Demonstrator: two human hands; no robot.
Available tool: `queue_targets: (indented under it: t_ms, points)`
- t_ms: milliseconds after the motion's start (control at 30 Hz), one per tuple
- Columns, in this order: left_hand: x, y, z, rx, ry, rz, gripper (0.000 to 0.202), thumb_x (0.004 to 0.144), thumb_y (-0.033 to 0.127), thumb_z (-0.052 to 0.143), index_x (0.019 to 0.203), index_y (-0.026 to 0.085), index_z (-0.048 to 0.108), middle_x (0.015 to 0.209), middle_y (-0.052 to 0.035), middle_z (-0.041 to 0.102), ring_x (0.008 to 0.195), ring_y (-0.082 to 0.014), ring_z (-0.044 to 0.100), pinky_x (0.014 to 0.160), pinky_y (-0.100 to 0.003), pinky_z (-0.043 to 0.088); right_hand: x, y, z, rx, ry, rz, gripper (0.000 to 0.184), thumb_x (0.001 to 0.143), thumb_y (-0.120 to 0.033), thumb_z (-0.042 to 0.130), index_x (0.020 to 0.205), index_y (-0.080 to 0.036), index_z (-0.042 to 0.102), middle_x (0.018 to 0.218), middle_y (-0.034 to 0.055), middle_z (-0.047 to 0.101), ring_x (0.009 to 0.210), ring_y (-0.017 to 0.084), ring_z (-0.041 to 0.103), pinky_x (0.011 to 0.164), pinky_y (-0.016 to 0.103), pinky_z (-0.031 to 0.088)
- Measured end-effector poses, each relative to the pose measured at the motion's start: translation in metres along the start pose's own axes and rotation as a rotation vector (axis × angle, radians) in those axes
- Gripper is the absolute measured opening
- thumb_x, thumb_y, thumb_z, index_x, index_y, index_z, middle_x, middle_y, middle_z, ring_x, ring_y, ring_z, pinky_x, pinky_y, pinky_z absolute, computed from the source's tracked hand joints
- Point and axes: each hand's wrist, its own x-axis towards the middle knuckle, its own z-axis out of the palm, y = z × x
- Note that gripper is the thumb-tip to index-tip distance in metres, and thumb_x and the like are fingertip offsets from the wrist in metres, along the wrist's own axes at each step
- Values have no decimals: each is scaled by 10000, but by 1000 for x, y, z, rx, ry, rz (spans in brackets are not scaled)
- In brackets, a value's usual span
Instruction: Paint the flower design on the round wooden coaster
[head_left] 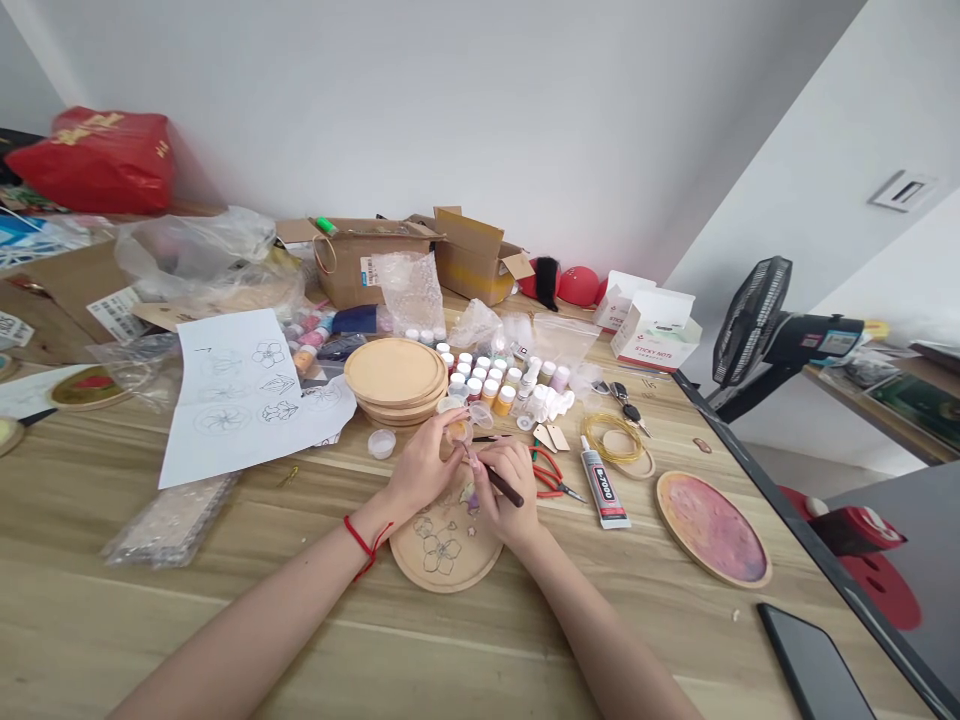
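My left hand (424,455) grips a small clear plastic cup (459,432) with something orange in it. In my right hand (514,490) is a slim tool with a dark brown handle (504,486); its tip points at the cup, and I cannot make out what kind of tip it is. Below both hands lies a round wooden plate (450,575) with flower outlines (440,552) drawn on it and a small purple patch (469,496), partly hidden by my right hand.
Stacked wooden plates (394,370) and white-capped paint jars (491,387) stand behind. A sketch sheet (232,410) lies left. Red-handled pliers (551,478), a glue tube (604,487), gold wire (611,437), a painted plate (712,528) and a phone (814,660) are right.
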Motion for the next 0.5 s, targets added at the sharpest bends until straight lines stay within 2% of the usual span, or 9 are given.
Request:
queue_targets:
  t_ms: [67, 200, 333, 500]
  points:
    - [0, 0, 0, -4, -4, 6, 410, 916, 238, 559, 1314, 210, 466, 1292, -111, 648, 1223, -245, 612, 1037, -437, 507, 0, 0, 0, 0, 12, 11, 108, 949, -191, 543, 1007, -235, 623, 879, 49, 713, 872, 218, 638, 807, 408, 485]
    - [-1, -2, 0, -23, -10, 23, 428, 910, 234, 565, 1322, 206, 456, 1305, -116, 638, 1234, -246, 604, 1040, -441, 505, 2, -1, -1, 42, -45, -9, 141, 942, -181, 549, 1047, -243, 619, 919, 47, 720, 906, 217, 640, 824, 411, 486]
    - [-1, -4, 1, -24, 0, 19, 425, 910, 218, 557, 1323, 212, 456, 1295, -106, 643, 1230, -242, 606, 1047, -442, 500, 2, -2, -2, -53, -54, -45, 187, 917, -162, 564, 1084, -237, 604, 959, 65, 703, 930, 231, 621, 853, 437, 475]
    - [-1, -3, 1, -14, 10, 31, 417, 906, 216, 566, 1311, 212, 467, 1286, -100, 649, 1223, -238, 609, 1042, -430, 504, 1, -3, -3, -89, -41, -93, 152, 892, -142, 560, 1012, -227, 600, 858, 52, 667, 881, 228, 612, 860, 440, 476]
